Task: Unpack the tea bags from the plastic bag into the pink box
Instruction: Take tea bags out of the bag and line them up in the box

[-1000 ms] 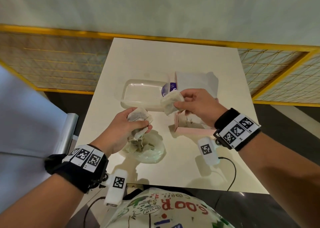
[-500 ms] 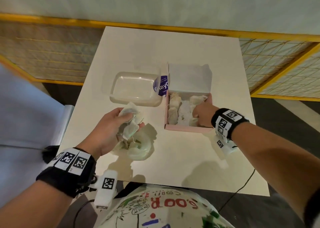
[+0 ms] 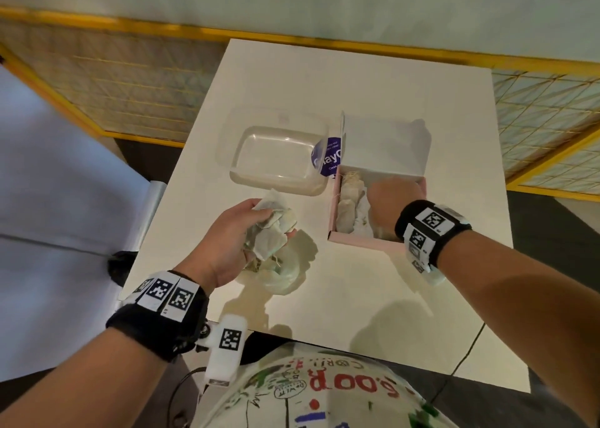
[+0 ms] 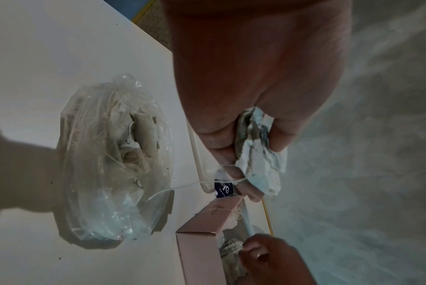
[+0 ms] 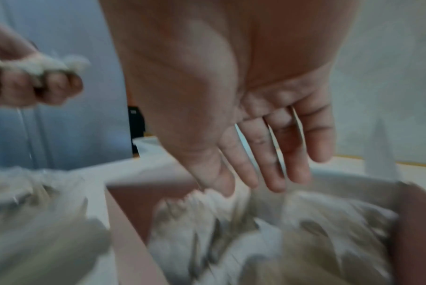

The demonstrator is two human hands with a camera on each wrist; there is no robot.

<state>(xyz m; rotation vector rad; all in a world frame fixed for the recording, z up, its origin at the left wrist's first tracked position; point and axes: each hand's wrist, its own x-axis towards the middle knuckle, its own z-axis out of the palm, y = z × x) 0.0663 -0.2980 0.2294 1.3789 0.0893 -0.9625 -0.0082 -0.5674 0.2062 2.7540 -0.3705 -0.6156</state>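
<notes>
White bench | left grip clutching tea bags | pink box to its right | right grip released, over box.

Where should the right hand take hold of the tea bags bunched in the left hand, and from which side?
Probably by the paper corners sticking out past the left hand fingers, pinched from the pink box side. The tea bags fan out toward that box, while the palm covers their other end. A loose string trails toward the plastic bag, so lift gently.
</notes>
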